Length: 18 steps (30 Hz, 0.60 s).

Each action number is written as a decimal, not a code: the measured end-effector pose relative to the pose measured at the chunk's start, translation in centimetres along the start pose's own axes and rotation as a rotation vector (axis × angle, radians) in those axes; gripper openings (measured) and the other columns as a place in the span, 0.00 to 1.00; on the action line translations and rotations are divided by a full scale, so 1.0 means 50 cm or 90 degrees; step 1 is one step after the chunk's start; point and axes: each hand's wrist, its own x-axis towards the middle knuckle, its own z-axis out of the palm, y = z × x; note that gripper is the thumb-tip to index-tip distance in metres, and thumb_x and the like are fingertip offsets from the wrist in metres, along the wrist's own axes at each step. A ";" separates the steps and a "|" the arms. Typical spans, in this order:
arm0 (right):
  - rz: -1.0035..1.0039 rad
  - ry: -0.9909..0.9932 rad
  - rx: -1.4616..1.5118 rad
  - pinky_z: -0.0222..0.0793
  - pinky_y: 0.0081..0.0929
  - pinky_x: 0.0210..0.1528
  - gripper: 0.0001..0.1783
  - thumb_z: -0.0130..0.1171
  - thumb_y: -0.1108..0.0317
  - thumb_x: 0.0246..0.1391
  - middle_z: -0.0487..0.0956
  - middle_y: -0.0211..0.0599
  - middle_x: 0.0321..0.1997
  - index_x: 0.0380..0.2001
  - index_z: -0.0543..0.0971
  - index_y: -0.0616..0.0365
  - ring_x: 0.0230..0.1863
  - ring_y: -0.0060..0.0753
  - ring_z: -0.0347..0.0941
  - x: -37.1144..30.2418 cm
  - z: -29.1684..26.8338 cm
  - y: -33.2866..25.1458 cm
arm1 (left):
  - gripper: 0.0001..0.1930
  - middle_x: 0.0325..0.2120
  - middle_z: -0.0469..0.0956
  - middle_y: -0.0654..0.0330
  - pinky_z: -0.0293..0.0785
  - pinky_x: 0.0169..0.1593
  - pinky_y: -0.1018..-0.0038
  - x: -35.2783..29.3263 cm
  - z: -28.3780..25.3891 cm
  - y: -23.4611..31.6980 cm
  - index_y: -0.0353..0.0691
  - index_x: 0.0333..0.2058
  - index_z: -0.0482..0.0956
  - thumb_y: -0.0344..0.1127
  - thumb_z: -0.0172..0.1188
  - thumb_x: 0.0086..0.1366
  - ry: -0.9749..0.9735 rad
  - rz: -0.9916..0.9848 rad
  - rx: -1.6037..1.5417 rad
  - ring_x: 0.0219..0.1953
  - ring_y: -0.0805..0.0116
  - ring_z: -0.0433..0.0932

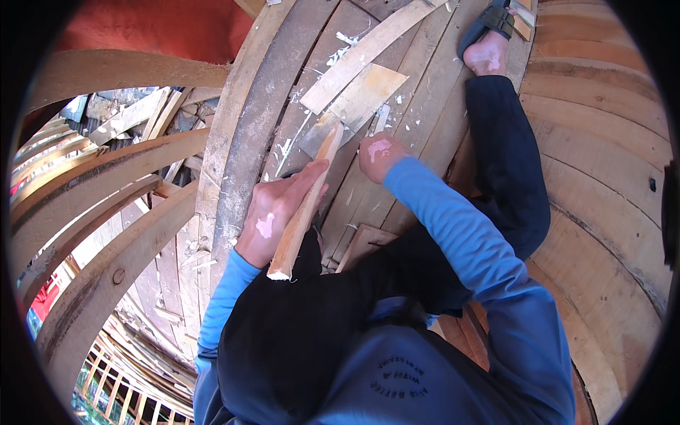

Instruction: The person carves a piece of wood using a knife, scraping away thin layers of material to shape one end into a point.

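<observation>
Wood strip (pixel 307 202) sits pinched in my left hand (pixel 275 209), its tip over the flat board (pixel 372 88), and my right hand (pixel 383 153) is curled round what looks like a blade (pixel 382 117), which could cut me if the strip slips.

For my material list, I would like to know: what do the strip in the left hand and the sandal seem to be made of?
The strip looks like bare, unvarnished wood: light brown, faintly streaked, with a pale, rough end. The sandal may be rubber or synthetic fabric: it looks dark and dull.
</observation>
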 end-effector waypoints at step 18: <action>-0.021 -0.027 0.009 0.78 0.43 0.57 0.18 0.49 0.65 0.64 0.82 0.54 0.54 0.46 0.85 0.60 0.55 0.55 0.80 -0.031 0.010 -0.018 | 0.17 0.39 0.86 0.44 0.83 0.38 0.70 -0.044 0.004 -0.022 0.33 0.54 0.82 0.25 0.64 0.65 0.044 -0.059 -0.049 0.35 0.53 0.88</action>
